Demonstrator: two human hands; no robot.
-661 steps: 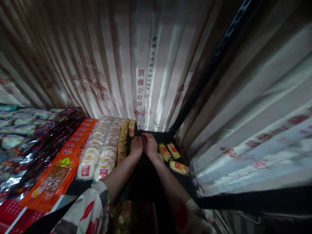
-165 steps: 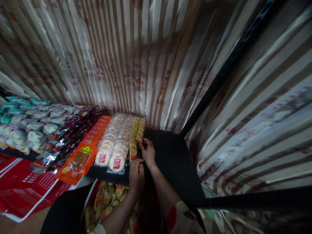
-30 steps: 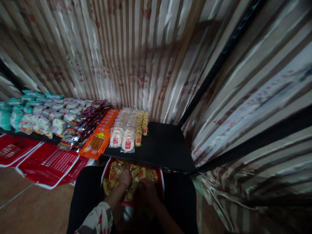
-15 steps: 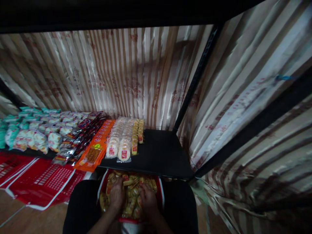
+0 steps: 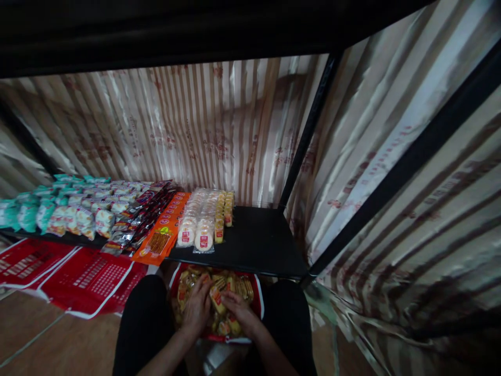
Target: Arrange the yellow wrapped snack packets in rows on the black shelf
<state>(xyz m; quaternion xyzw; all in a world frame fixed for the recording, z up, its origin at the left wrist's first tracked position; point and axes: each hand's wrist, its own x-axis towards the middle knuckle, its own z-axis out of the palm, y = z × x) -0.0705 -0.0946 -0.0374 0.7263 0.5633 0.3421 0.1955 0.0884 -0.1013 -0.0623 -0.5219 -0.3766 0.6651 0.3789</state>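
Observation:
A red basket with a white rim point(image 5: 259, 298) sits between my knees, filled with small yellow clear-wrapped biscuit packs point(image 5: 239, 285). Inside it, my left hand point(image 5: 197, 308) is closed, its fingertips at a pack with a reddish label; its grip is partly hidden. My right hand point(image 5: 239, 309) pinches the right side of a red-labelled biscuit pack point(image 5: 216, 298) that stands tilted between both hands. The two hands are a short gap apart, above the other packs.
A black shelf point(image 5: 258, 240) runs before me. On it are rows of round white cracker packs point(image 5: 204, 236), yellow packs point(image 5: 219, 230), orange bags point(image 5: 158, 240), dark foil bags point(image 5: 131, 224) and green-and-white bags point(image 5: 45, 214). Red baskets point(image 5: 90, 277) lie left; a shelf post point(image 5: 309, 136) rises right.
My view has shifted slightly, so the shelf goods appear farther right. My hands have come closer together, and a red-labelled biscuit pack now shows upright between them.

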